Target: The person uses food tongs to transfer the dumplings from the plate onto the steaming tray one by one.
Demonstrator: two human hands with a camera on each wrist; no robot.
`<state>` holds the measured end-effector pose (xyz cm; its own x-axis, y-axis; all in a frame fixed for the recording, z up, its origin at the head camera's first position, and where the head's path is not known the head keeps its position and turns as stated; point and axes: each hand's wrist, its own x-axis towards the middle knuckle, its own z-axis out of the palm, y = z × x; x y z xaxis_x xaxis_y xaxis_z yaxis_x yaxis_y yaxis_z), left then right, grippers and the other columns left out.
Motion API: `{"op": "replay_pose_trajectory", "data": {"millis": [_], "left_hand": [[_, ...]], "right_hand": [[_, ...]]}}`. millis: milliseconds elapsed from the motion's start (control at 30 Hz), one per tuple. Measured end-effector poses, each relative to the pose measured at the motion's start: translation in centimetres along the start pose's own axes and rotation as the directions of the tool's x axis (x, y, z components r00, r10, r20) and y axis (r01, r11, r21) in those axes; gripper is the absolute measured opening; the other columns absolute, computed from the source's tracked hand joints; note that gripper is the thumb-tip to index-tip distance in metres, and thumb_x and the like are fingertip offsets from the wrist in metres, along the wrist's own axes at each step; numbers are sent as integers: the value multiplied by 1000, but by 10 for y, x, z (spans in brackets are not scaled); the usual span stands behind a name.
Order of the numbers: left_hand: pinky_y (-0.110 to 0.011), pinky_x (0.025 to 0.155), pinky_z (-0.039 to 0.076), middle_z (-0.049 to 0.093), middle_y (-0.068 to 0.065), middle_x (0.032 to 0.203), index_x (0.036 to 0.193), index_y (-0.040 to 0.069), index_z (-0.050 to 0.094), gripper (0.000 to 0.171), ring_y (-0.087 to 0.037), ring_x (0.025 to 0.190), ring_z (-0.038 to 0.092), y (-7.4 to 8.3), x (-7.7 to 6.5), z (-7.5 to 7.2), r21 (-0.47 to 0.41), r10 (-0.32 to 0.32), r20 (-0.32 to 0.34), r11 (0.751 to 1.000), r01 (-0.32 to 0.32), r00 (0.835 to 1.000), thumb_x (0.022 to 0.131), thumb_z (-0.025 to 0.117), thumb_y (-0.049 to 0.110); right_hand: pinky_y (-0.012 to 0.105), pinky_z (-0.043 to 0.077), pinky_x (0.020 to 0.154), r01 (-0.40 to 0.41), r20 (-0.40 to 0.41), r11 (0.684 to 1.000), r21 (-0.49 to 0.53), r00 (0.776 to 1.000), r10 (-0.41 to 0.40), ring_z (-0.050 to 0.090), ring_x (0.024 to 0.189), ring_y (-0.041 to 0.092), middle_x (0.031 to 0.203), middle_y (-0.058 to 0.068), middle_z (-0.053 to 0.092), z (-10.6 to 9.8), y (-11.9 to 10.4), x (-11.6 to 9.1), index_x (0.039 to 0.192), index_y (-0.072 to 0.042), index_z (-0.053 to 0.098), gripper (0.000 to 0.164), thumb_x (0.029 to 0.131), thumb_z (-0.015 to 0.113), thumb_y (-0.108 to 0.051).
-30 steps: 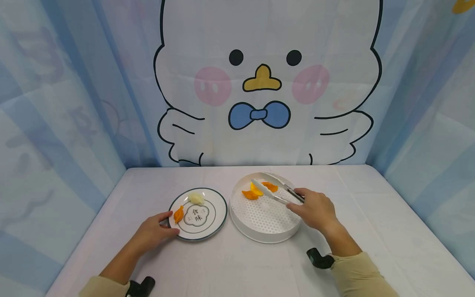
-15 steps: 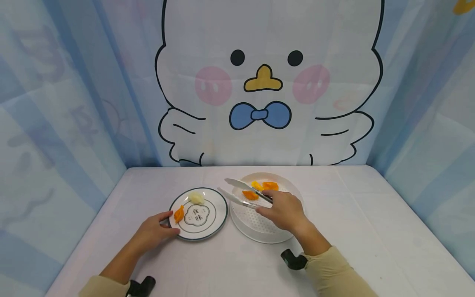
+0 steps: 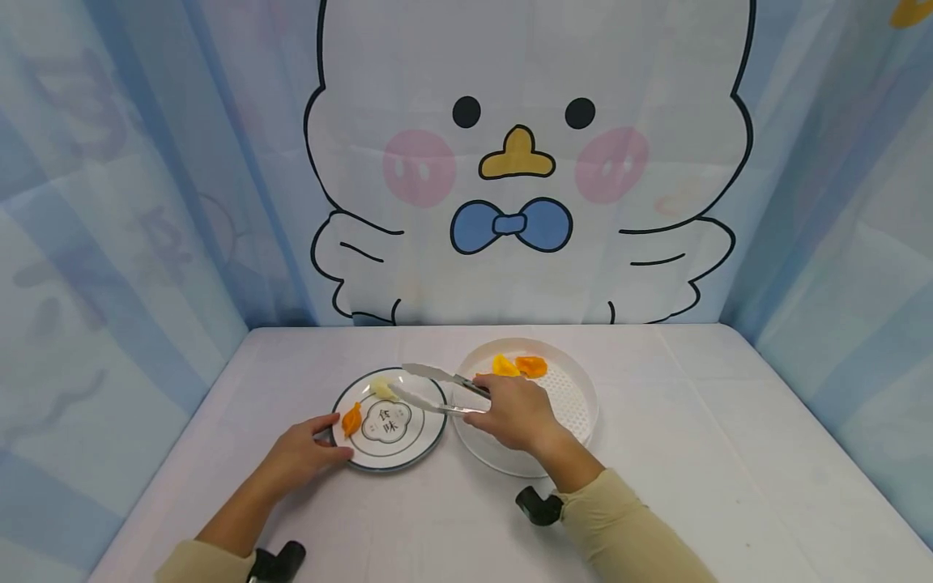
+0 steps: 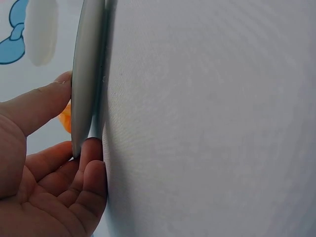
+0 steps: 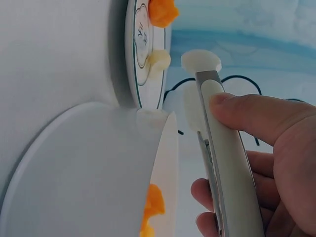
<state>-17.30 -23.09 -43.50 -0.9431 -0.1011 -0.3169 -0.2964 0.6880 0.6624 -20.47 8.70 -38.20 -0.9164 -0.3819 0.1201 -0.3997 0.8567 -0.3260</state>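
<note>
Tongs (image 5: 228, 148) are hanging above the right part of the plate (image 3: 419, 441), with their two arms parted and nothing showing between the pale tips. The right hand (image 3: 513, 411) is gripping them in a half-closed hold, where the thumb is pressing on one arm and the curled fingers are supporting the other. The left hand (image 3: 302, 455) is pinching the near left rim of the plate, its thumb lying on the upper side and its fingers bending underneath. On the plate, an orange piece (image 3: 351, 420) is lying near this hand, and a pale piece (image 3: 379, 387) is lying near the tips, but the right wrist view is showing a gap between them. A white tray (image 3: 572, 397) is standing on the table (image 3: 729, 453) just beside the plate, and a yellow piece (image 3: 504, 366) is lying in its far part. In my judgement, the right hand is holding something light and springy, with stiff metal arms and smooth tips; the middle of the arms is offering the best place for thumb and fingers. The small pieces are looking light and perhaps slippery, so a gentle squeeze across the middle is seeming safer than a hard one. Whether they are yielding or firm, I am not able to tell. The plate is appearing hard and possibly breakable, and its rim is giving the surest hold.
</note>
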Motion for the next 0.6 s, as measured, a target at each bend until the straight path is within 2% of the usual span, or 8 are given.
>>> {"op": "replay_pose_trajectory", "data": {"millis": [300, 600], "left_hand": [[-56, 98, 45, 59, -24, 126, 148, 0, 45, 79, -34, 107, 55, 1, 0, -1, 7, -1, -4, 1000, 1, 1000, 85, 80, 32], [-56, 98, 45, 59, -24, 126, 148, 1, 45, 81, -34, 107, 55, 0, 1, 0, 7, -5, 0, 1000, 5, 1000, 84, 81, 34]], "right_hand": [[38, 52, 73, 20, 48, 1000, -2, 999, -20, 61, 85, 20, 108, 4, 71, 5, -15, 11, 127, -9, 68, 50, 88, 75, -40], [33, 48, 65, 25, 73, 999, -44, 997, -22, 58, 77, 17, 97, 2, 70, 11, -23, 18, 124, -10, 69, 48, 88, 74, -41]]}}
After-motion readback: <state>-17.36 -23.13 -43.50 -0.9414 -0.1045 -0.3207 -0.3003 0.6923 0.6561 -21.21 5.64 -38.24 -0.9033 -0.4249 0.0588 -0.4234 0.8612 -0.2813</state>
